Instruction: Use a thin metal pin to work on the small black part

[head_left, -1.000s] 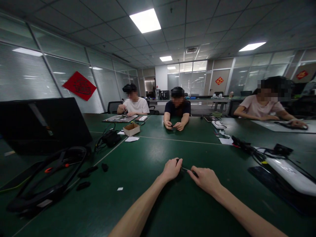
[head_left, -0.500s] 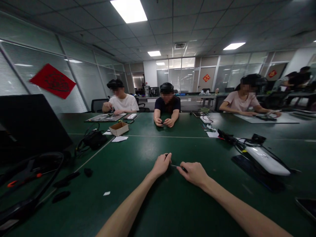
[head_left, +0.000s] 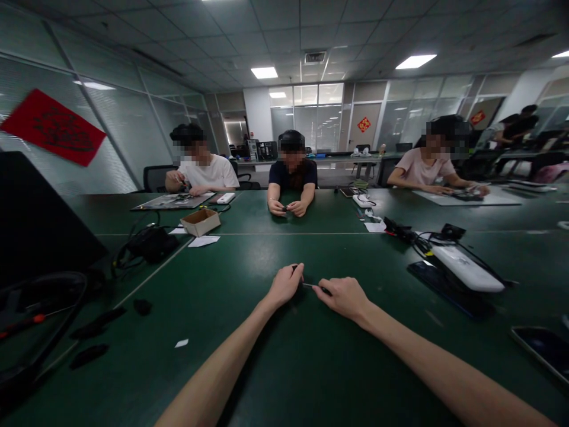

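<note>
My right hand [head_left: 344, 295] is closed around the dark handle of a screwdriver [head_left: 307, 285]. Its thin metal shaft points left, toward my left hand [head_left: 287, 283]. My left hand is closed on a small dark object [head_left: 294, 268], mostly covered by the fingers, so its kind cannot be made out. The shaft's tip meets or nearly meets that object; the contact is hidden. Both hands are just above the green table [head_left: 267, 379], with the forearms reaching in from the near edge.
Left are a black laptop [head_left: 40, 219], black pieces [head_left: 89, 354] and an open cardboard box [head_left: 201, 222]. On the right lie a white power bank-like block [head_left: 466, 268], cables and a phone [head_left: 544, 350]. Across the table three people [head_left: 292, 178] work with their hands.
The view has tilted down and shifted slightly, so the scene sits a little up and left. My hands keep the same grip and nearly the same positions relative to each other.
</note>
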The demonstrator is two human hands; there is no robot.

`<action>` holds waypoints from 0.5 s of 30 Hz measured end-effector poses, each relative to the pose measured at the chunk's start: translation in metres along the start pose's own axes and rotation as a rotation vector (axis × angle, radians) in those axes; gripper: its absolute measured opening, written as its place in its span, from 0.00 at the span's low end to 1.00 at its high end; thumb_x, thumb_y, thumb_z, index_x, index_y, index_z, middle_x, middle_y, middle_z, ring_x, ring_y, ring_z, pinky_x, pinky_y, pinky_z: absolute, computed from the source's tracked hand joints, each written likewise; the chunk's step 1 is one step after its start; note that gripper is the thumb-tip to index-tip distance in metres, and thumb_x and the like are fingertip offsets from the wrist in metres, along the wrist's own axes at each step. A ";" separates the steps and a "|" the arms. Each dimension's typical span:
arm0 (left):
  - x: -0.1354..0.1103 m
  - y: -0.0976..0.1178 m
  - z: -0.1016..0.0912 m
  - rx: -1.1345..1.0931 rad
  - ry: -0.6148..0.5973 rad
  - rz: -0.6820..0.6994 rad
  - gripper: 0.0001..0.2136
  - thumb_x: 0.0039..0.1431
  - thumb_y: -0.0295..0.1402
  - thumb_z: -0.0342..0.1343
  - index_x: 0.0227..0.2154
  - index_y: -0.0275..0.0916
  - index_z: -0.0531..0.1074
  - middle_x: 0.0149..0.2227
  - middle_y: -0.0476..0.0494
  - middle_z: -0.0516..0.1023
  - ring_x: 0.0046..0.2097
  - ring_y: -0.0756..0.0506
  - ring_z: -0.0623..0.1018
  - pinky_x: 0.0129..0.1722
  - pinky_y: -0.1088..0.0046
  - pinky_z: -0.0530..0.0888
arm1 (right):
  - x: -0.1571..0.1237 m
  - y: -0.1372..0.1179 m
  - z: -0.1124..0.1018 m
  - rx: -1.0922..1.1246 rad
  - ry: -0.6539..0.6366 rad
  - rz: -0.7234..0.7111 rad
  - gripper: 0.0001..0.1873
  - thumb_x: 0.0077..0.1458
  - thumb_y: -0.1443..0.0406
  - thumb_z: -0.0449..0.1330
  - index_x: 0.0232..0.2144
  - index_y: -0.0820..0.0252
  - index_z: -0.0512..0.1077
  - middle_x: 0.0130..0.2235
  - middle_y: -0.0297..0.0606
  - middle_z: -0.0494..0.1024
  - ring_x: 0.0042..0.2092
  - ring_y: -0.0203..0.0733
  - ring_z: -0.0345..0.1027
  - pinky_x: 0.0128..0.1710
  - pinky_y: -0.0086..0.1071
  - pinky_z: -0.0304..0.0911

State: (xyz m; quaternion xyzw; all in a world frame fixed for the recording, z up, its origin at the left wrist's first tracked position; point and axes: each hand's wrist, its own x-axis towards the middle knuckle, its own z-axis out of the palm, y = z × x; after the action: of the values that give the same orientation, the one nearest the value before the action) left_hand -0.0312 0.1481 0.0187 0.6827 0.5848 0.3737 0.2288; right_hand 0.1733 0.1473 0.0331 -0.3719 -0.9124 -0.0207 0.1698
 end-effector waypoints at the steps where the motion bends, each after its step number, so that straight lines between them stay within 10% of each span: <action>1: 0.000 0.000 0.000 0.003 0.004 0.003 0.27 0.62 0.50 0.33 0.24 0.37 0.70 0.25 0.47 0.72 0.29 0.48 0.71 0.33 0.74 0.63 | 0.000 0.000 0.000 -0.011 -0.003 -0.001 0.27 0.64 0.53 0.39 0.33 0.59 0.73 0.26 0.37 0.75 0.26 0.33 0.66 0.27 0.25 0.53; 15: 0.000 -0.001 0.000 0.022 -0.036 0.059 0.26 0.61 0.49 0.38 0.21 0.37 0.72 0.20 0.48 0.71 0.26 0.49 0.70 0.29 0.75 0.62 | -0.006 -0.006 -0.004 -0.126 -0.040 -0.014 0.27 0.64 0.53 0.37 0.35 0.58 0.73 0.26 0.37 0.73 0.24 0.32 0.62 0.24 0.27 0.44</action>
State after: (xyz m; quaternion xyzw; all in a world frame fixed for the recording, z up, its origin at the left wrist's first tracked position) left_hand -0.0323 0.1480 0.0180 0.7087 0.5643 0.3615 0.2207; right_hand 0.1741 0.1385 0.0356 -0.3759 -0.9150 -0.0721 0.1277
